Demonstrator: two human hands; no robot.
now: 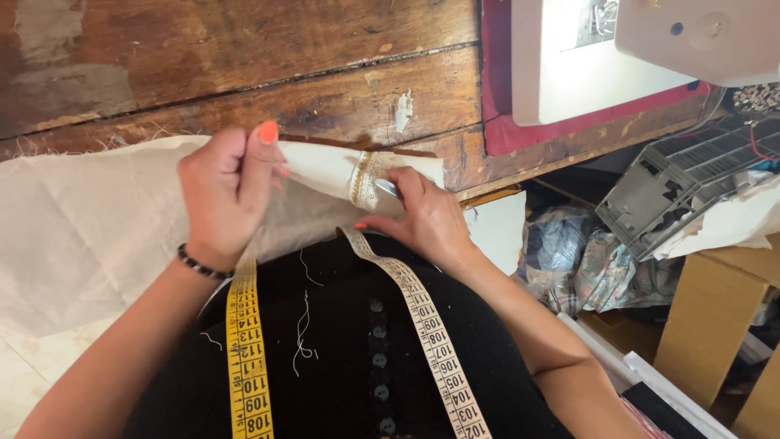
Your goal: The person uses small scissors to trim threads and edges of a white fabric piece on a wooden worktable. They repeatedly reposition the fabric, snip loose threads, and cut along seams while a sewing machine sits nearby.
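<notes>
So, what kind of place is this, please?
Probably a home sewing workspace: a white sewing machine stands on the worn wooden table, a tape measure hangs around the person's neck, and both hands work on beige fabric.

Your widest open room is the bare wooden tabletop [244,49] ahead and to the left, beyond the beige cloth [89,228], which covers the near edge. Ahead on the right the white sewing machine [601,57] on its red mat [520,134] blocks the way. Past the table's right edge you meet clutter: a grey plastic rack [682,179], bundled fabrics [585,260] and a cardboard box [707,317]. At your lap, the yellow measuring tape [248,358] hangs across your dark garment [341,349].
</notes>
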